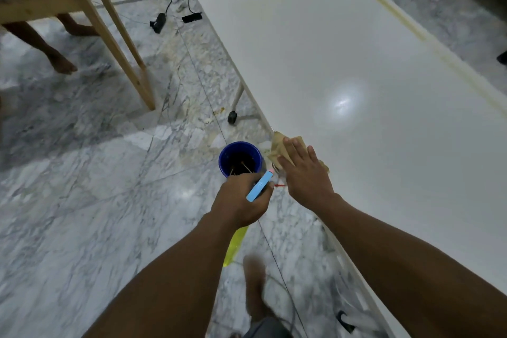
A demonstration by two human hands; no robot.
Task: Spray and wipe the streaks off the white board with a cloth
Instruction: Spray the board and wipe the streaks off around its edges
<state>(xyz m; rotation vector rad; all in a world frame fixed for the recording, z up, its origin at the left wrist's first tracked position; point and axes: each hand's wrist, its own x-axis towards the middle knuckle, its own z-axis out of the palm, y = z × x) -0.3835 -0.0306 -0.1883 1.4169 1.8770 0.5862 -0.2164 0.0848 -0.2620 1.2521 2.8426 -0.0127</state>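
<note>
The white board [356, 63] lies flat like a tabletop, filling the right half of the head view. A long yellowish streak [397, 16] runs along its far right side. My right hand [304, 173] lies flat, fingers spread, pressing a tan cloth [279, 145] on the board's near left edge. My left hand [241, 200] is closed around a spray bottle with a light blue head [259, 185] and a yellow-green body [236, 244] hanging below the fist, just off the board's edge.
A blue bucket [241, 158] holding sticks stands on the marble floor beside the board's edge. A wheeled leg [232, 116] is under the board. A wooden table [82, 8], another person's bare legs [57, 57] and cables [170, 8] are at the left. My foot [255, 282] is below.
</note>
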